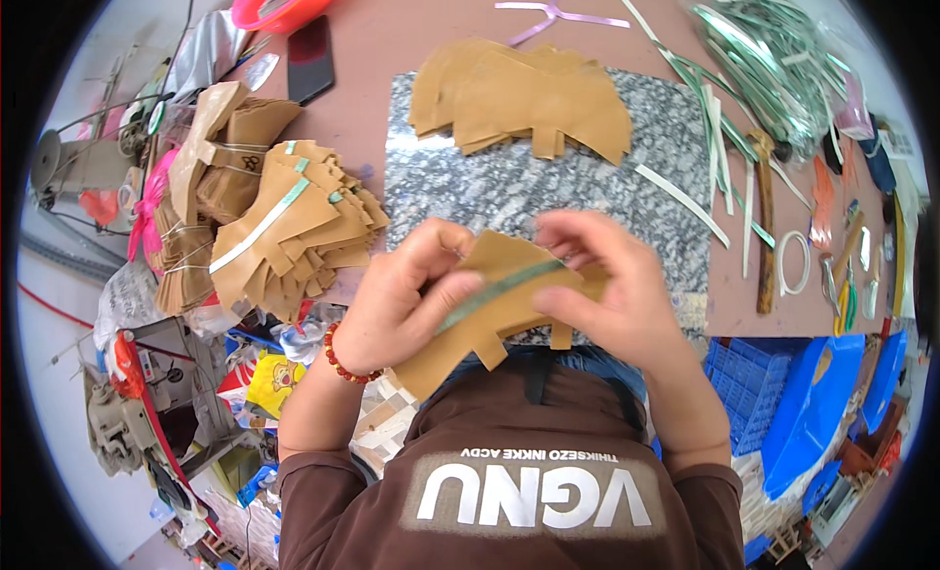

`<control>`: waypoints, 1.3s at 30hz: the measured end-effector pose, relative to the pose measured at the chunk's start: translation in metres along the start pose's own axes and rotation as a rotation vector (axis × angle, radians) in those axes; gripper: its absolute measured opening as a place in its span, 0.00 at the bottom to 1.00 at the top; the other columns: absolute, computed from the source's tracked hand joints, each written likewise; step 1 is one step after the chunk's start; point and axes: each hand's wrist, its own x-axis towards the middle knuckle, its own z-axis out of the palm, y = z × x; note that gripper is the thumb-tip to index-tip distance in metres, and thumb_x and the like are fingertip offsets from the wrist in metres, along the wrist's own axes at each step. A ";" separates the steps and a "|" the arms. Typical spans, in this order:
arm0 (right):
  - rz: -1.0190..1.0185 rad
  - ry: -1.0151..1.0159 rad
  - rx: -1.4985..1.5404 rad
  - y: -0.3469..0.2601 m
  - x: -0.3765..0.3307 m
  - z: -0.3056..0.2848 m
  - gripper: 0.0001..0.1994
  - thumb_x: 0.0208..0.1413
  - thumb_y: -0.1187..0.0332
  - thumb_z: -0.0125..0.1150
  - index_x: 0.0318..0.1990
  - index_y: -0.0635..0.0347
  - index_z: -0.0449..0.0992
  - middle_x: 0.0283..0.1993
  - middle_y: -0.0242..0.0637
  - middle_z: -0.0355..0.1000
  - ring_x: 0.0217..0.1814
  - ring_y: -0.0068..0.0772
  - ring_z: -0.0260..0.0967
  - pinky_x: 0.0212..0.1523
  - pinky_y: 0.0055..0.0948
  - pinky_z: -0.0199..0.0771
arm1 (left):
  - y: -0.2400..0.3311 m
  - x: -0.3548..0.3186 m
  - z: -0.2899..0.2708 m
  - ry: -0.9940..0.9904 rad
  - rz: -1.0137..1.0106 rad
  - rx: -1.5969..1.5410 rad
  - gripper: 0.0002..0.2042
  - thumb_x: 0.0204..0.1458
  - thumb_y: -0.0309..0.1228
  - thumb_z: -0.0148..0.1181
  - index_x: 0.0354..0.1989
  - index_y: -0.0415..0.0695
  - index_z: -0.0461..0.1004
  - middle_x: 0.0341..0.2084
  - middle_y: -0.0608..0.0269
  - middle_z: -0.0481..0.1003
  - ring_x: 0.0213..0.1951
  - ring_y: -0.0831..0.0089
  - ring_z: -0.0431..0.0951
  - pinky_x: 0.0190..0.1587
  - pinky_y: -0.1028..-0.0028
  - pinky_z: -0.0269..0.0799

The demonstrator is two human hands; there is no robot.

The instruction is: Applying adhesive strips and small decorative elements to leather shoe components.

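Note:
Between my hands, over the near edge of a speckled granite slab (651, 232), is a tan leather-like cut piece (485, 330) with tabs along its lower edge. A green strip (519, 279) lies lengthwise across it. My left hand (416, 296) grips its left part, thumb on top over the strip. At the right end my right hand (617, 286) pinches it, thumb in front and fingers curled at the upper edge. Farther back on the slab rests a stack of similar tan pieces (529, 95). To the left lies a fanned pile of tan pieces (304, 227), some with green strips.
Rubber-banded tan bundles (230, 168), a black phone (310, 61) and a pink bowl (279, 17) sit at left. On the right are a green strip bundle (769, 75), loose pale strips (682, 203), a wooden-handled hammer (765, 227) and several hand tools. A blue crate (749, 394) stands below.

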 end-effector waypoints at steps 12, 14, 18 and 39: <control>0.500 -0.115 0.917 0.031 -0.024 -0.011 0.11 0.63 0.68 0.61 0.47 0.69 0.78 0.40 0.33 0.78 0.40 0.18 0.74 0.41 0.22 0.76 | -0.014 -0.016 -0.018 -0.186 -0.240 -0.494 0.16 0.51 0.22 0.69 0.47 0.37 0.74 0.38 0.65 0.80 0.41 0.81 0.79 0.45 0.77 0.77; 0.454 -0.105 0.940 0.042 -0.030 -0.015 0.11 0.64 0.69 0.61 0.47 0.69 0.77 0.41 0.34 0.78 0.41 0.20 0.75 0.43 0.24 0.77 | -0.017 -0.017 -0.015 -0.141 -0.217 -0.586 0.15 0.52 0.21 0.68 0.47 0.37 0.73 0.39 0.64 0.80 0.41 0.80 0.80 0.45 0.77 0.77; 0.398 -0.057 1.080 0.042 -0.031 -0.015 0.13 0.64 0.68 0.60 0.49 0.69 0.77 0.44 0.37 0.79 0.44 0.24 0.77 0.46 0.27 0.79 | -0.024 -0.016 -0.003 -0.019 -0.123 -0.793 0.17 0.53 0.18 0.65 0.51 0.39 0.70 0.40 0.63 0.80 0.42 0.80 0.80 0.45 0.77 0.77; 0.291 0.262 0.104 0.040 -0.036 -0.123 0.05 0.61 0.72 0.62 0.40 0.64 0.78 0.34 0.28 0.76 0.35 0.15 0.70 0.37 0.18 0.70 | -0.050 -0.086 -0.155 0.703 0.129 -0.201 0.19 0.62 0.20 0.50 0.62 0.36 0.62 0.52 0.54 0.75 0.53 0.71 0.76 0.57 0.72 0.70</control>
